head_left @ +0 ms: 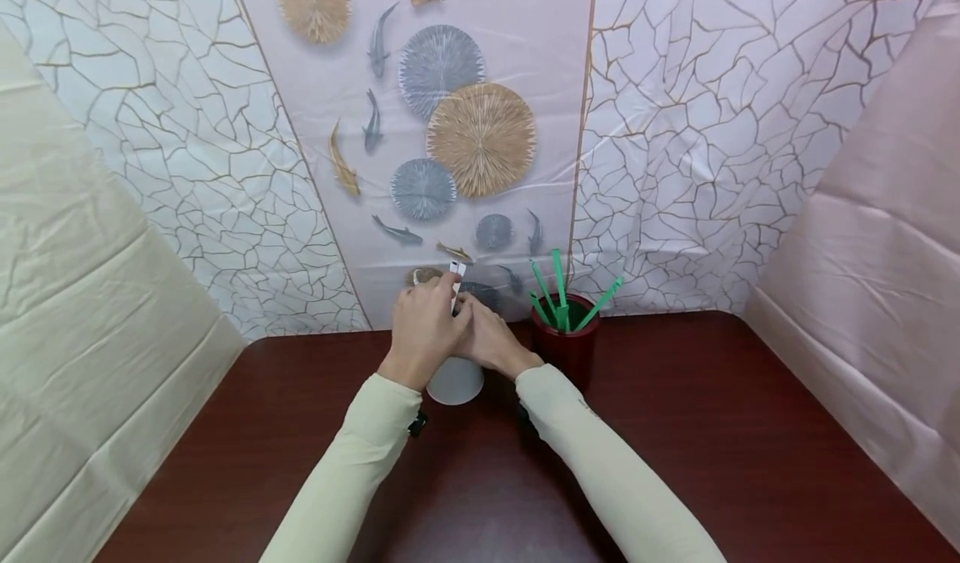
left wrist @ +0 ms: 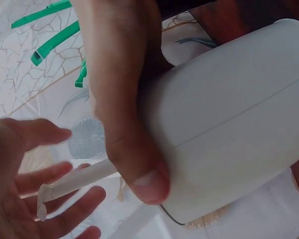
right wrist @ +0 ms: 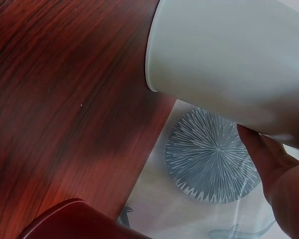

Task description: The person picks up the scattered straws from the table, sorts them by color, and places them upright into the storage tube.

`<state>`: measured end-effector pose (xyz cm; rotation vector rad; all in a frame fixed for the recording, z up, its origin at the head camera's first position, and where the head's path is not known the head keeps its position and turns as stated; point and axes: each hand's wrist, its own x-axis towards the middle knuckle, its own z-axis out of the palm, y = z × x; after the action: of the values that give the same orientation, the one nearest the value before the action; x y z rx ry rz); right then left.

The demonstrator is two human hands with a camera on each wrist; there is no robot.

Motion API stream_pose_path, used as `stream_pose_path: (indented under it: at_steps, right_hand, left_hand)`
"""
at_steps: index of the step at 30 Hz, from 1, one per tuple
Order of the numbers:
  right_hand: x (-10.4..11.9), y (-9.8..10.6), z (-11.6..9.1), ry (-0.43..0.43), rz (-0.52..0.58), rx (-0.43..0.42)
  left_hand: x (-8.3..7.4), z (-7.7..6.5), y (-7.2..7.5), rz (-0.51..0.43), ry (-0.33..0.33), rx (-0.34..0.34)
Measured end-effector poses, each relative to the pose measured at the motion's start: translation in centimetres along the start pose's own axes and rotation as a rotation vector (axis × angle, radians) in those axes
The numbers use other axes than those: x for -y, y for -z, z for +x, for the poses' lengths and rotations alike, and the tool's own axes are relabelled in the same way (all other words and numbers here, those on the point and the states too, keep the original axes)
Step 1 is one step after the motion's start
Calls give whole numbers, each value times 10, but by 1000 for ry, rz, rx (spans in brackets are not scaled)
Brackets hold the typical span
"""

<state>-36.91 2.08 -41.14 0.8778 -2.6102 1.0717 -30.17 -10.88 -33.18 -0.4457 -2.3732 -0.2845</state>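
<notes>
A plain white tapered container (head_left: pixel 455 382) stands on the dark red table, close to its back edge. My right hand (head_left: pixel 491 335) holds it near the top. In the left wrist view, the right thumb (left wrist: pixel 149 185) presses against the white container (left wrist: pixel 229 119). Right fingers (right wrist: pixel 276 167) reach behind the container's far side in the right wrist view. Above the top, my left hand (head_left: pixel 426 323) is raised, and in the left wrist view its fingers and thumb stand apart. A slim white stick (left wrist: pixel 79 180) crosses those fingers. Whether they touch it is unclear.
Right of the container stands a dark red cup (head_left: pixel 564 354) with several green strips (head_left: pixel 559 284) sticking up. Behind the table hangs a patterned cloth (head_left: pixel 480 138), and plain cloth sides (head_left: pixel 97 296) slope down at left and right.
</notes>
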Motion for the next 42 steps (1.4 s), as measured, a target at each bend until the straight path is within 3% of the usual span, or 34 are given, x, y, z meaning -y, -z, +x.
stream_pose_path:
  at_steps: [5, 11, 16, 24, 30, 33, 35, 38, 42]
  right_hand:
    - [0, -2, -3, -55, 41, -29]
    - [0, -3, -4, -61, 56, -14]
    - [1, -6, -3, -51, 6, -6]
    - [2, -6, -1, -14, 16, -2]
    - [-2, -5, 3, 22, 40, -3]
    - [-5, -5, -1, 52, 71, 16]
    - [-5, -4, -5, 69, 77, 40]
    - [1, 2, -13, 47, 48, 72]
    - [19, 21, -29, -111, 66, 117]
  left_hand:
    - [-2, 9, -3, 64, 76, -7]
    - [-2, 16, -10, 103, 168, 52]
    - [1, 14, -17, 122, 117, 87]
    - [1, -5, -5, 101, -5, 18]
    - [3, -11, -6, 100, -34, 116]
    - [5, -14, -6, 84, -47, 132]
    - [8, -17, -3, 47, -75, 110]
    - [15, -22, 8, -61, -122, 26]
    - [31, -27, 25, -229, -132, -119]
